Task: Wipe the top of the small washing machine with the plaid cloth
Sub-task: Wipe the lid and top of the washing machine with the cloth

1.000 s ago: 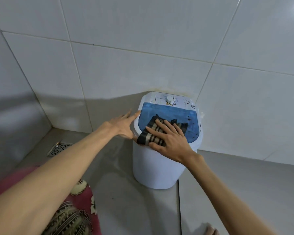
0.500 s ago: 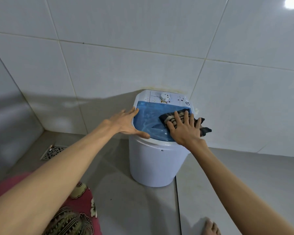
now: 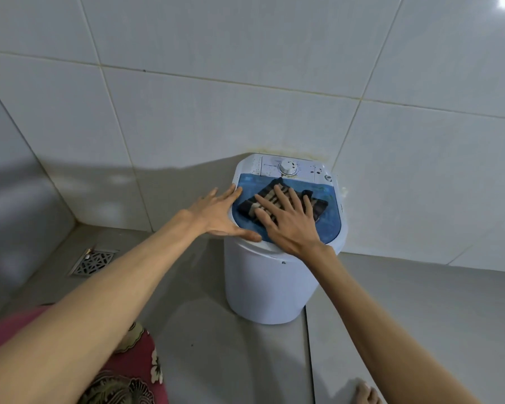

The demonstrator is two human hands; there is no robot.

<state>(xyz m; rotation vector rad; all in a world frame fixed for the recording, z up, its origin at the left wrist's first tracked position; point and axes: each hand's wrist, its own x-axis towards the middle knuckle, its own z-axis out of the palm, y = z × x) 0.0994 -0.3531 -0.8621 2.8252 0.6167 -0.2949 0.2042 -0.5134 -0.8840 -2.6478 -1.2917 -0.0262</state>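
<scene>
Small white washing machine [image 3: 268, 287] on the grey tiled floor [image 3: 210, 330], close against the white tiled wall [image 3: 216, 112]. Translucent blue lid [image 3: 327, 225] on top, white control panel with a round dial [image 3: 288, 167] behind it. Plaid cloth [image 3: 277, 199], dark with tan stripes, bunched on the middle of the lid. Right hand [image 3: 289, 220] flat on the cloth, fingers [image 3: 280, 193] spread and extended, pressing down rather than gripping. Left hand [image 3: 219, 214] braced on the machine's left rim, fingers stretched out along the lid edge, thumb on the near rim, nothing held. Metal floor drain [image 3: 94, 262] well to the left, near the corner. Red patterned garment [image 3: 129, 368] at bottom left; bare toes [image 3: 368, 393] at the bottom edge, right of centre.
</scene>
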